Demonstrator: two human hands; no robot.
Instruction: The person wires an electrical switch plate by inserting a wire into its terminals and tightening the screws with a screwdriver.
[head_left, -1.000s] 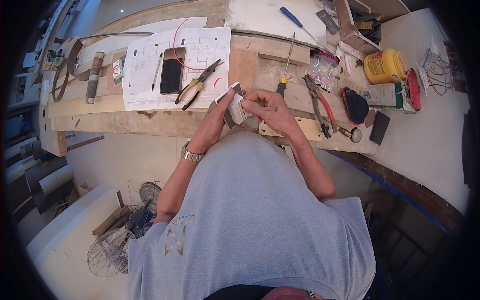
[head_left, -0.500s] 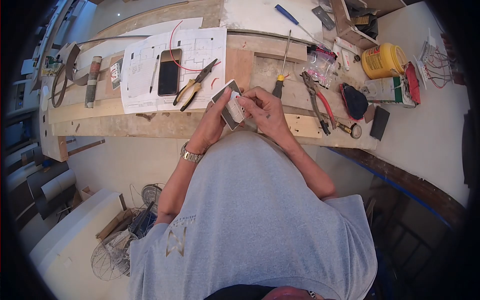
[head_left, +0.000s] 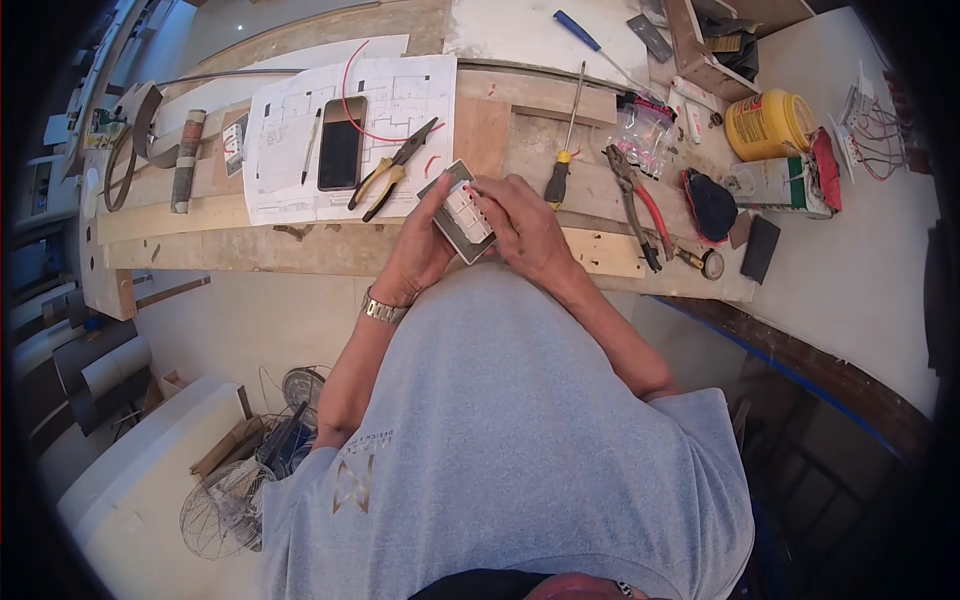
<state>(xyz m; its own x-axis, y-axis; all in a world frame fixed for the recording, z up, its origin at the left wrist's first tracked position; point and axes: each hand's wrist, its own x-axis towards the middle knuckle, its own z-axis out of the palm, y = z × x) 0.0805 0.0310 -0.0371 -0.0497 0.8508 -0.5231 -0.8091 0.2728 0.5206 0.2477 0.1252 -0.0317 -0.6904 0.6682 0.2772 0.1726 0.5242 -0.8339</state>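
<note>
Just in front of my shirt I hold a wall switch (head_left: 467, 213), a white module block set in a grey-backed plate, tilted with its back towards me. My left hand (head_left: 424, 245) is closed around its left edge, the thumb lying along the frame. On the other side my right hand (head_left: 530, 228) has its fingers curled against the upper right edge and terminals. A small bit of red wire shows at the top terminal, close to the right fingertips; its far end is hidden. Combination pliers (head_left: 395, 175) with yellow-black handles lie on the bench beyond my left hand.
A phone (head_left: 342, 145) and a pen (head_left: 311, 147) rest on paper drawings (head_left: 270, 200). Right of my hands lie a screwdriver (head_left: 560, 178) and red-handled pliers (head_left: 648, 212). A yellow tub (head_left: 765, 125) stands farther right. The wooden bench's front edge (head_left: 230, 258) runs before me.
My right fingers have shifted from over the module's face to its right edge, showing more of the terminals. The switch has turned slightly. My left hand keeps its hold.
</note>
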